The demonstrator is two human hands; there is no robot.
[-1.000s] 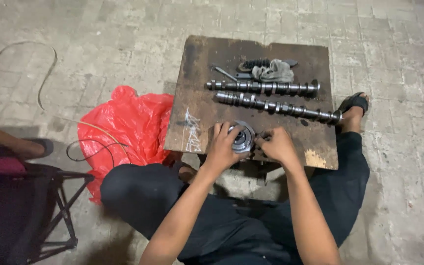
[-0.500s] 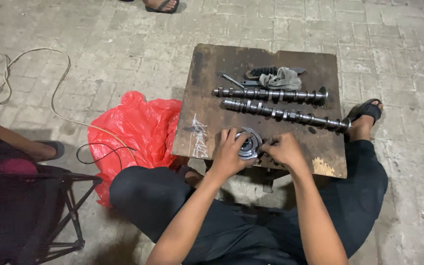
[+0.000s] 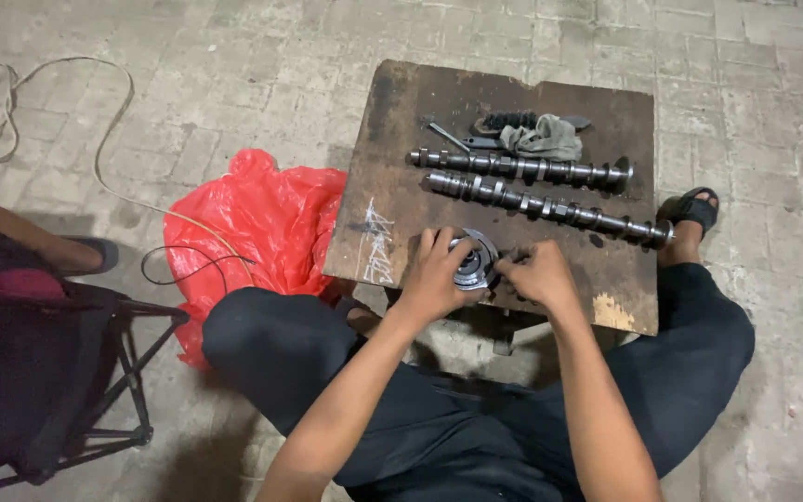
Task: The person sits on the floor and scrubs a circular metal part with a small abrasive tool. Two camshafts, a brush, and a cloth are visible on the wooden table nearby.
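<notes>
Down low, left hand wrapped around round metal gear, right hand pinched at its edge, wooden board beneath, two camshafts beyond, red plastic bag beside.

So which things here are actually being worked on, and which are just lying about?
In hand: round metal gear, gripped by left hand and right hand on the board.

Lying about: two camshafts, rag, small tool, red bag, cable, stool.
</notes>
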